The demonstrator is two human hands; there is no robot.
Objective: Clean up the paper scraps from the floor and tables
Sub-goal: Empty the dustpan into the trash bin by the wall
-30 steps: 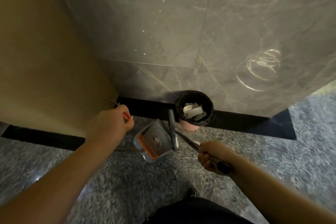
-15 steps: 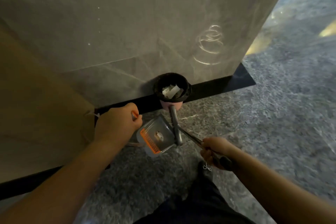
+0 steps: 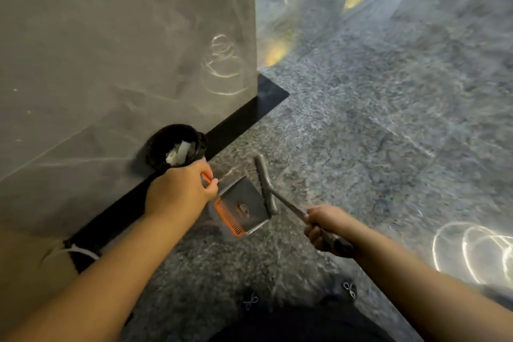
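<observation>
Gripping the dustpan (image 3: 241, 207) handle, the left hand (image 3: 177, 191) risked spilling scraps beside the bin (image 3: 175, 147) if tilted, while the right hand (image 3: 323, 226) clutched the broom (image 3: 266, 184).

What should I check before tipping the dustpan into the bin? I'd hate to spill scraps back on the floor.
1. Left hand grips the dustpan handle: ok.
2. Right hand grips the broom handle: ok.
3. Dustpan holds something to empty: ok, one small piece lies inside; whether it is paper, cannot tell.
4. Dustpan over the trash bin: not ok, it sits to the right of the bin, not above the opening.
5. Bin has room: ok, white paper scraps lie low inside it.
6. Broom head clear of the tipping path: not ok, it lies across the pan's right edge.
</observation>
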